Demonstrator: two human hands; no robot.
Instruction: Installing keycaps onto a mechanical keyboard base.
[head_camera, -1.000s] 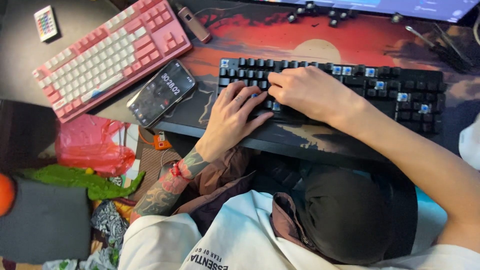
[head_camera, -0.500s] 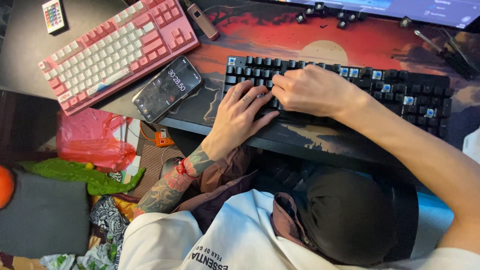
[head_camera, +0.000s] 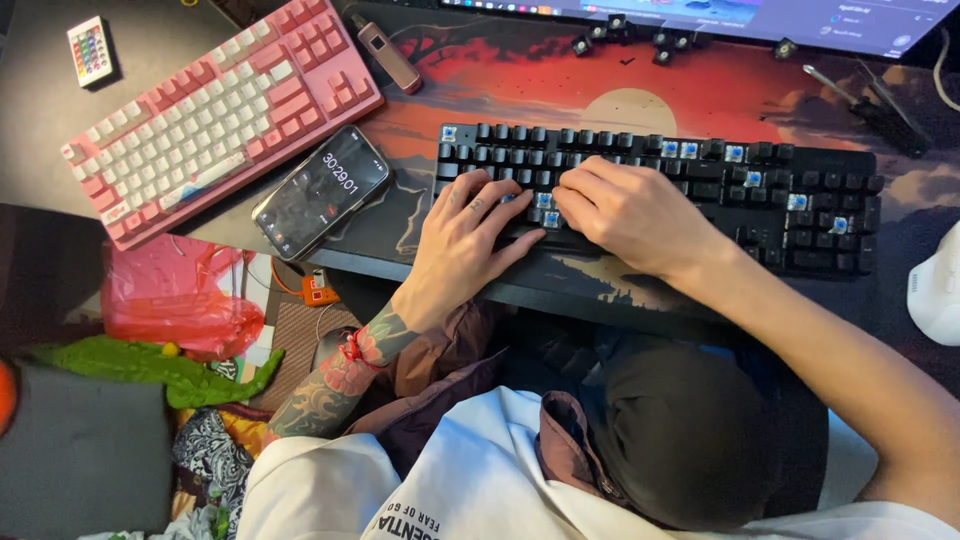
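A black keyboard (head_camera: 790, 205) lies on a red sunset desk mat (head_camera: 520, 85). Several of its keycaps are off, showing blue switches. My left hand (head_camera: 462, 245) rests on its left half with the fingers spread over the keys. My right hand (head_camera: 628, 215) lies beside it over the middle keys, its fingers curled down next to the left fingertips. Whether it grips a keycap is hidden. Several loose black keycaps (head_camera: 640, 38) lie at the back of the mat.
A pink and white keyboard (head_camera: 215, 115) lies at an angle on the left, with a phone (head_camera: 322, 190) beside it. A small remote (head_camera: 90, 50), a slim pinkish device (head_camera: 390, 55), a dark tool (head_camera: 872, 100), a white object (head_camera: 938, 290) and a red plastic bag (head_camera: 175, 300) are also in view.
Both hands stay on the same part of the black keyboard. Only the view shifts slightly.
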